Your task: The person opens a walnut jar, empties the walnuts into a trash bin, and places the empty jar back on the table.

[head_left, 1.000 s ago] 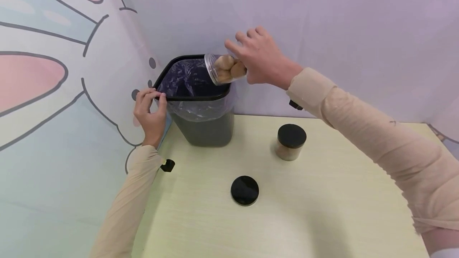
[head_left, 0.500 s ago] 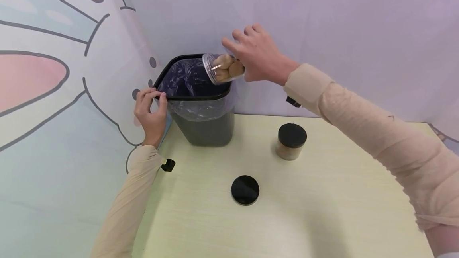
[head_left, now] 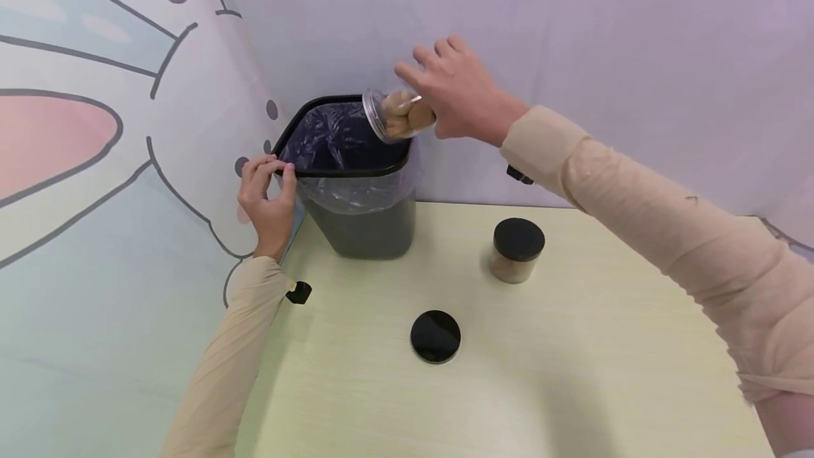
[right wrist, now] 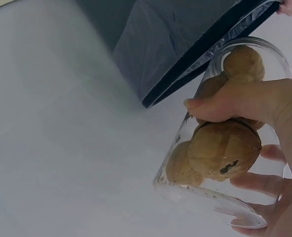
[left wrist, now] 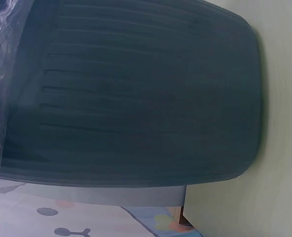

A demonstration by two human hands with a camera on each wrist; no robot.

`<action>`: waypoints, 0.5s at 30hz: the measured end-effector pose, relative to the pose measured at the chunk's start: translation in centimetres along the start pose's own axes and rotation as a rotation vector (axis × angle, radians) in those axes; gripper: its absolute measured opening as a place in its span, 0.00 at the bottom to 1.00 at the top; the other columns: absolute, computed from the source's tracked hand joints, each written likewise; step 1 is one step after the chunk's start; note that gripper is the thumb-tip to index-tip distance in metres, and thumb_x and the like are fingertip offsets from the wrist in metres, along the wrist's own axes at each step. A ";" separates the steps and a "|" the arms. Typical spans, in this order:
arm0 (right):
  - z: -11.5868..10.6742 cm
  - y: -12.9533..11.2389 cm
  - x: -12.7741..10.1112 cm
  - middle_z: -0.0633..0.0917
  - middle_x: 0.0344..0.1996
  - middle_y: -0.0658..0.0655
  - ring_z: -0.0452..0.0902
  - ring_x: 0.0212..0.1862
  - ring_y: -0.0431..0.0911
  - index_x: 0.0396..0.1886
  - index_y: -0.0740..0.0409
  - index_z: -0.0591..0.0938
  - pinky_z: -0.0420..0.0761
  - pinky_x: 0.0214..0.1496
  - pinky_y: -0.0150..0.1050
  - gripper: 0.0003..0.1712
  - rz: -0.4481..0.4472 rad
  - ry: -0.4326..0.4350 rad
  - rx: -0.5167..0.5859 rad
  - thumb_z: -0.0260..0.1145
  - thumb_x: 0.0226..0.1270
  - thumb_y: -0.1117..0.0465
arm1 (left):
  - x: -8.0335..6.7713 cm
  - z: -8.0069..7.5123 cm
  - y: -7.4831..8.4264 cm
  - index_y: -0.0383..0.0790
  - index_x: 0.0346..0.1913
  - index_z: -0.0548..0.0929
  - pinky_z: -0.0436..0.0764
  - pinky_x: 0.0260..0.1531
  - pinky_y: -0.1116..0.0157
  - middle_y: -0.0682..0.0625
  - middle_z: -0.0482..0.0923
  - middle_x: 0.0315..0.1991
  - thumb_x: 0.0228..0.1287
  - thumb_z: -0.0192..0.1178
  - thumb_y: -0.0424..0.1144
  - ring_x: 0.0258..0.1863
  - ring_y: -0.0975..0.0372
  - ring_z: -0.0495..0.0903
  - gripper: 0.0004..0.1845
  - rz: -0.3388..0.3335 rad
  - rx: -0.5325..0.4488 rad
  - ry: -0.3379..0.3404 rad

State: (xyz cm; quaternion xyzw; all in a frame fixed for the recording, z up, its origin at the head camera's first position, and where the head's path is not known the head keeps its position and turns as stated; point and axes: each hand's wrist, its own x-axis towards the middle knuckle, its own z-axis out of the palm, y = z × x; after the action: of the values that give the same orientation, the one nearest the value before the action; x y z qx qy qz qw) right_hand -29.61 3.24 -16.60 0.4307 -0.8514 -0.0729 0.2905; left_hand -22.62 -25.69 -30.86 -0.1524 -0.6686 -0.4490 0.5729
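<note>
My right hand [head_left: 454,94] grips a clear jar [head_left: 375,115], tipped on its side with its uncovered mouth over the right part of the bin's opening. Inside it lie several walnuts [right wrist: 225,148], seen through the wall in the right wrist view, thumb on one side and fingers round the other. The grey bin [head_left: 369,235] has a black rim frame and a clear plastic liner [head_left: 356,196]. At the bin's near left corner, my left hand [head_left: 270,207] pinches the rim between thumb and fingers. The left wrist view shows mainly the bin's ribbed wall [left wrist: 146,98].
A round black lid [head_left: 435,336] lies on the pale wooden table [head_left: 356,387]. Behind it to the right stands a closed jar [head_left: 516,251] with a black lid and brownish contents. Walls with a cartoon print border the table at the left and back.
My right hand and the jar have risen slightly over the bin, and the walnuts have stayed inside. My left hand keeps its place on the rim.
</note>
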 end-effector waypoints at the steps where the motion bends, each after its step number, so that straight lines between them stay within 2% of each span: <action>1: 0.0 0.0 0.0 0.73 0.36 0.63 0.66 0.32 0.59 0.54 0.62 0.69 0.67 0.42 0.51 0.38 0.006 -0.005 0.007 0.69 0.35 0.63 | 0.0 0.0 0.0 0.19 0.29 0.79 0.75 0.44 0.68 0.24 0.73 0.37 0.54 0.61 0.23 0.43 0.54 0.74 0.05 -0.008 -0.003 -0.001; 8: 0.0 0.0 0.1 0.74 0.36 0.64 0.66 0.31 0.59 0.55 0.62 0.69 0.68 0.41 0.51 0.39 0.018 -0.023 0.007 0.70 0.37 0.62 | -0.2 -0.1 0.2 0.18 0.29 0.79 0.76 0.47 0.66 0.25 0.73 0.38 0.54 0.60 0.22 0.45 0.46 0.74 0.05 -0.032 -0.016 -0.009; 15: 0.1 0.0 0.3 0.74 0.35 0.64 0.66 0.30 0.58 0.55 0.62 0.69 0.69 0.40 0.52 0.38 0.022 -0.020 0.005 0.68 0.38 0.62 | -0.3 -0.1 0.4 0.18 0.30 0.79 0.76 0.46 0.66 0.23 0.73 0.38 0.54 0.61 0.23 0.44 0.48 0.74 0.05 -0.028 -0.024 -0.011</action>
State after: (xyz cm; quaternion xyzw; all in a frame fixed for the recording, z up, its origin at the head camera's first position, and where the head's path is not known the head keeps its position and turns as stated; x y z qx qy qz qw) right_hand -29.76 3.02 -16.53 0.4214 -0.8590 -0.0719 0.2818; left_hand -22.22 -25.46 -30.94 -0.1523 -0.6685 -0.4640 0.5610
